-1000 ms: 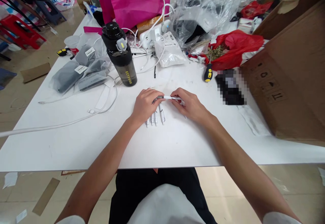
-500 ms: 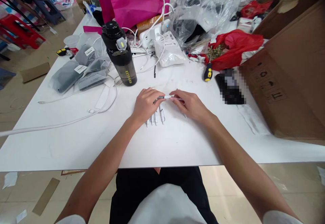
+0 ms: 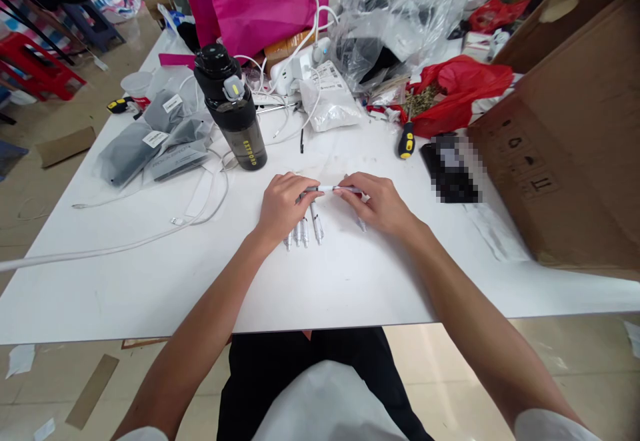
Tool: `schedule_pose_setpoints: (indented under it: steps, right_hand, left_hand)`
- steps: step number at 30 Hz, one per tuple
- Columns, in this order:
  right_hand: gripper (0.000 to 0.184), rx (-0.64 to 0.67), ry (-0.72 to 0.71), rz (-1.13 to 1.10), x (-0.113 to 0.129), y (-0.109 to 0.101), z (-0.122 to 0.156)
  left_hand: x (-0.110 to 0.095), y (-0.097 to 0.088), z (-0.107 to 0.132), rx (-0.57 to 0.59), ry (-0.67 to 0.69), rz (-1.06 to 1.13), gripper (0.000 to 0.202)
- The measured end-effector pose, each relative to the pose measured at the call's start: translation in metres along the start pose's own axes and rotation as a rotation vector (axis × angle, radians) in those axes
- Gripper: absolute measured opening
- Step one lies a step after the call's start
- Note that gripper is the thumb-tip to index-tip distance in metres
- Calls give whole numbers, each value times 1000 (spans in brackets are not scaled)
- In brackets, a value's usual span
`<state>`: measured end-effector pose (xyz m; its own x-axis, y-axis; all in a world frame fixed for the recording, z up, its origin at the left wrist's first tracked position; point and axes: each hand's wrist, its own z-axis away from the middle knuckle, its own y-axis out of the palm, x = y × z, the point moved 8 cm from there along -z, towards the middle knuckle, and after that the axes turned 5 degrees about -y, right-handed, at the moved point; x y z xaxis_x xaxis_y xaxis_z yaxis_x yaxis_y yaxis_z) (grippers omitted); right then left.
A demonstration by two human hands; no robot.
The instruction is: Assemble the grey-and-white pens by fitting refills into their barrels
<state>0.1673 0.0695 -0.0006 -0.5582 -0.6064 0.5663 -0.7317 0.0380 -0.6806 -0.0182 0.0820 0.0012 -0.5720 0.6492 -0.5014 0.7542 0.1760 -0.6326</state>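
Between my two hands a slim white pen (image 3: 327, 189) with a grey end lies crosswise, just above the white table. My left hand (image 3: 286, 202) pinches its grey end between thumb and fingers. On the other end, my right hand (image 3: 376, 199) has its thumb and fingertips closed. Several clear-and-white pens lie side by side below my left hand, and one of these pens (image 3: 317, 224) rests slightly apart to their right. Another clear pen (image 3: 361, 223) is partly hidden under my right hand.
A black water bottle (image 3: 240, 127) stands behind my left hand, near grey bagged packages (image 3: 131, 151) and a white cable (image 3: 125, 246). To the right are a yellow-black screwdriver (image 3: 407, 141), a blurred black object (image 3: 450, 169) and a large cardboard box (image 3: 565, 154). A magenta bag (image 3: 250, 7) stands at the back.
My hands stay on the same pen; more of its white middle shows between them. The right fingers have shifted slightly, uncovering more of the pen below. The whole view has shifted a little.
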Motion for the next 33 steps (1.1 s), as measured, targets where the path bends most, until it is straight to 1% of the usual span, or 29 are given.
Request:
schedule_pose_setpoints:
  steps: [2,5,8,13,15,18,21,23,26,28,30,33]
  right_hand:
    - [44,-5,41,-23,-4,0,0]
    - [33,-78,65,-100,-7,-4,-1]
    - [35,-148,59,-140,-6,-10,-2]
    - [45,-101,206,-195,-17,-5,0]
    - [44,-112,228,-239,-20,-4,0]
    - [37,-184,192,-277,-22,-9,-1]
    - [36,-221,171,-293,-24,-11,-2]
    - [37,-215,192,-305,-26,-10,-2]
    - [42,-210,242,-334,-29,-8,0]
    - [46,-214,271,-347,-30,-8,1]
    - [50,-205,305,-355,-31,-7,2]
    - [58,-188,366,-375,-33,-5,4]
  left_hand:
    - [-1,0,0,4,10,11,10]
    - [-1,0,0,-4,7,15,11]
    - [1,-1,-1,-10,-20,31,12]
    - [-2,-2,-1,-8,-4,83,13]
    - [-3,-4,-2,-11,-13,99,16]
    - [1,-6,-5,4,-78,168,18]
    - [2,-9,-7,9,-128,274,13]
    - [4,-12,-8,-9,-167,324,8]
    - [10,-13,-7,-21,-279,380,20]
    - [16,-10,-6,-2,-351,410,17]
    - [16,-10,-6,5,-352,414,12]
    - [14,-14,-8,-37,-316,390,6]
